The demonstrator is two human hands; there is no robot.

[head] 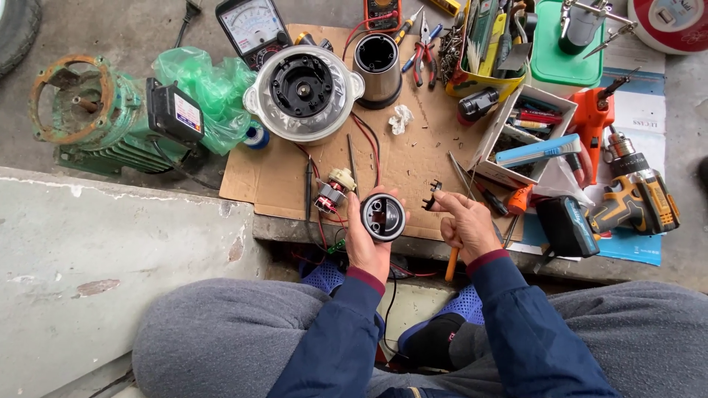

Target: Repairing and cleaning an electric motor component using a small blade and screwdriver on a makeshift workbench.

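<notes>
From my remote view, my left hand [366, 239] holds a round black housing with a shiny dished centre [383, 217], fingers [352, 214] curled about its rim, just above the near edge of the brown cardboard sheet [420, 158] that covers the bench. My right hand [466, 225] pinches a small black plastic clip [433, 195] between thumb and forefinger, the remaining fingers closed on an orange-handled tool [451, 264] (only its handle end shows below the palm). The clip sits just right of the housing, apart from it.

Containers, left to right: a clear round appliance base with a black coupling in its middle [304, 92]; a dark metal cylindrical cup [377, 70], upright and open at the top (what lies inside cannot be told); a yellow tray [479, 77] crowded with screws and hand tools; a white cardboard box [509, 140] holding red and dark pens or drivers, with a blue flat tool [538, 150] across its rim.

Beside the left hand lies a small electric motor with red wires [332, 193]. Farther out: a green cast motor body [96, 118], a crumpled green plastic bag [210, 85], an analogue meter [253, 26], red-handled pliers [424, 51], and a yellow-and-black cordless drill [636, 195].
</notes>
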